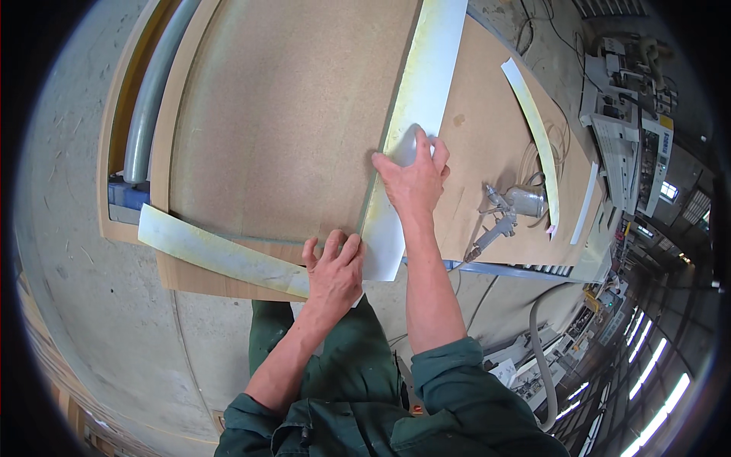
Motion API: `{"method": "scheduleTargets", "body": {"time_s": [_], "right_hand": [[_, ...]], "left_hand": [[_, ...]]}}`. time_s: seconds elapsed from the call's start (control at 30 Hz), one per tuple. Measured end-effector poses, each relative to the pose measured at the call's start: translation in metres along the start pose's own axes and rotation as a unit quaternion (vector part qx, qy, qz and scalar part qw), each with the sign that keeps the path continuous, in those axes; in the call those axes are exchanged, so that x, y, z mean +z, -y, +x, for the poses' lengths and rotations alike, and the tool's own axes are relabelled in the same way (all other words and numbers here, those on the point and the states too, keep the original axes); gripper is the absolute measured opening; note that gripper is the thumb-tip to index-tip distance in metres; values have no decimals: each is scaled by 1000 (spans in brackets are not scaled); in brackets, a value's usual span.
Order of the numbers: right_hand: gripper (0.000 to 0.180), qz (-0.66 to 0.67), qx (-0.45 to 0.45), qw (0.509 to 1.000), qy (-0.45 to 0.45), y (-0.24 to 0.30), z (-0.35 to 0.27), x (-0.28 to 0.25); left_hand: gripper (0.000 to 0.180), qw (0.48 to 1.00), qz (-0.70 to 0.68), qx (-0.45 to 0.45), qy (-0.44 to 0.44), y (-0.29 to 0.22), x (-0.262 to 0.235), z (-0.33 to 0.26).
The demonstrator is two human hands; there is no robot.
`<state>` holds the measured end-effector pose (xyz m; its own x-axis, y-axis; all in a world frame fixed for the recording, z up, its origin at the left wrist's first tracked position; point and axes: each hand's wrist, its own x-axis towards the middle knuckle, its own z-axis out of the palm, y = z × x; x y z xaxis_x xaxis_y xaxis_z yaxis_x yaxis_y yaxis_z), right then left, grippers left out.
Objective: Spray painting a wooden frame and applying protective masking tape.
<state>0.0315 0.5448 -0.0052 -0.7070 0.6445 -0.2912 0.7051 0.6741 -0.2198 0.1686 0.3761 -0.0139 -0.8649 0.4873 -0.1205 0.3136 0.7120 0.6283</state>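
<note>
Evidently, the brown panel (282, 114) serves as the base. Along its right edge lies the long white strip (428, 80), presumably set there for alignment; across its near edge lies the shorter curved strip (221, 254). The right hand (415, 183), spread wide, rests over the long strip, apparently steadying it. The left hand (333, 268) curls at the panel's near right corner, between both strips; its hold cannot be told.

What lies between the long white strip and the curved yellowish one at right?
The head view shows a spray gun and part of a coiled hose on brown board, right of the long white strip.
</note>
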Motion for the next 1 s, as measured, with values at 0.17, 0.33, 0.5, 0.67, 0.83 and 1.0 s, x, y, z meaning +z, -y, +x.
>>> {"method": "scheduleTargets", "body": {"time_s": [0.17, 0.33, 0.5, 0.67, 0.83, 1.0], "right_hand": [[95, 28, -10, 1000, -1, -6, 1, -2], [99, 73, -33, 997, -6, -12, 0, -2], [100, 86, -43, 995, -12, -14, 1, -4], [100, 87, -32, 996, -3, -15, 1, -5], [100, 90, -25, 996, 3, -13, 0, -8], [100, 86, -20, 996, 8, -9, 2, -9]], "left_hand": [[48, 1000, -12, -1, -2, 3, -2, -1], [52, 1000, -16, 5, 17, 7, -4, -3], [66, 998, -24, 22, 62, 11, -12, -3], [73, 990, 30, 70, 116, 16, -19, 0], [72, 988, 34, 82, 124, 17, -19, 0], [72, 990, 30, 81, 109, 18, -18, 1]]}}
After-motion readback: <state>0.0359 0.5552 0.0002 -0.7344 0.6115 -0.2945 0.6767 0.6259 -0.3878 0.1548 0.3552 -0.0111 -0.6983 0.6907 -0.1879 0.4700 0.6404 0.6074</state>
